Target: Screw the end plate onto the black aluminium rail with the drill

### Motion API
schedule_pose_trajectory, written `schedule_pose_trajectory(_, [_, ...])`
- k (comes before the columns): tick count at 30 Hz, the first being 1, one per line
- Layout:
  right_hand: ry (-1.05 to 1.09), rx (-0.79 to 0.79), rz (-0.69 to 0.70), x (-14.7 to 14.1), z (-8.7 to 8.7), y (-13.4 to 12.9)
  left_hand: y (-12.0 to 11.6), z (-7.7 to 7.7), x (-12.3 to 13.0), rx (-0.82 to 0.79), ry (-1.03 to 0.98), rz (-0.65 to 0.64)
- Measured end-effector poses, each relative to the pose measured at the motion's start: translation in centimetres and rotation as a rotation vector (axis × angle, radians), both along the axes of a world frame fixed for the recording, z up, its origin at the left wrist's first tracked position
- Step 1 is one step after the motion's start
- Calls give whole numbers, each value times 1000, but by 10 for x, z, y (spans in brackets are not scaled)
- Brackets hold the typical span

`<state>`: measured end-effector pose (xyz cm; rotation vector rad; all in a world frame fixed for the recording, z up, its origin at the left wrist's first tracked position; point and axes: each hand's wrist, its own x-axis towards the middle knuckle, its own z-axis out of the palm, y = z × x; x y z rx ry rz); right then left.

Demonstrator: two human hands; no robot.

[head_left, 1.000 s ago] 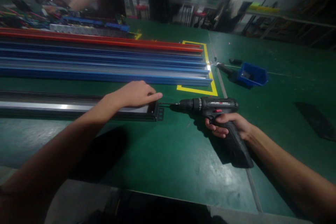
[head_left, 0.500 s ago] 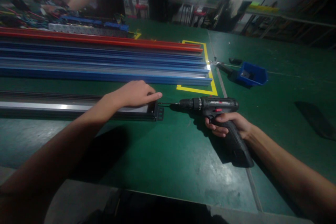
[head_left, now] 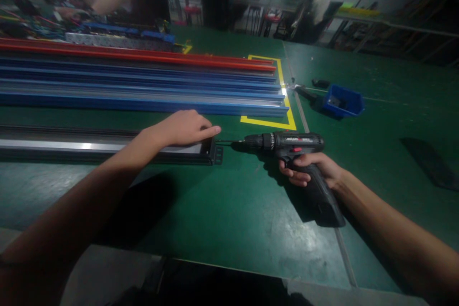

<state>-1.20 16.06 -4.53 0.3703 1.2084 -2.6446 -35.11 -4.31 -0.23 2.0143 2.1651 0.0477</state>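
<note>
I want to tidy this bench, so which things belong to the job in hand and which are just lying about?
Apparently in use:
black cordless drill, in the right hand
long black-framed bar, under the left hand

Probably just lying about:
long blue rails
long red rails
small blue plastic bin

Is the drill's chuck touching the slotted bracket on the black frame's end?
Apart. The head view shows green tabletop between the chuck and the slotted bracket; only the thin bit extends toward the black frame.
</note>
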Motion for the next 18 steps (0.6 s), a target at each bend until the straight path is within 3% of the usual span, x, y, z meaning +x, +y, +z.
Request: schedule_pose_trajectory(18, [74, -38, 36, 0, -6, 3, 0, -1, -1, -1, -9, 1])
